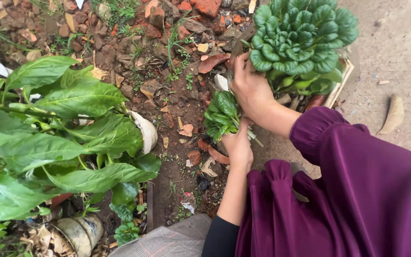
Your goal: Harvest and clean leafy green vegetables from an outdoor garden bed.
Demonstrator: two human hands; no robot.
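Note:
My left hand (pixel 238 148) is closed around the stems of a small bunch of dark green leafy greens (pixel 220 114), holding it just above the soil. Just above it, my right hand (pixel 249 86) reaches to the base of a large green rosette plant (pixel 300 38). Its fingers are closed around a dark flat blade-like tool (pixel 239 44) that sticks up beside the plant's lower leaves. The two hands nearly touch. Purple sleeves cover both arms, with a black cuff on the left forearm.
A big-leafed plant (pixel 63 133) fills the left side, with a white pot (pixel 146 132) under it and round pots (pixel 79 232) below. Broken red bricks and soil (pixel 167 57) cover the middle. A wooden box edge (pixel 341 83) and a dry leaf (pixel 395 113) lie on concrete at the right.

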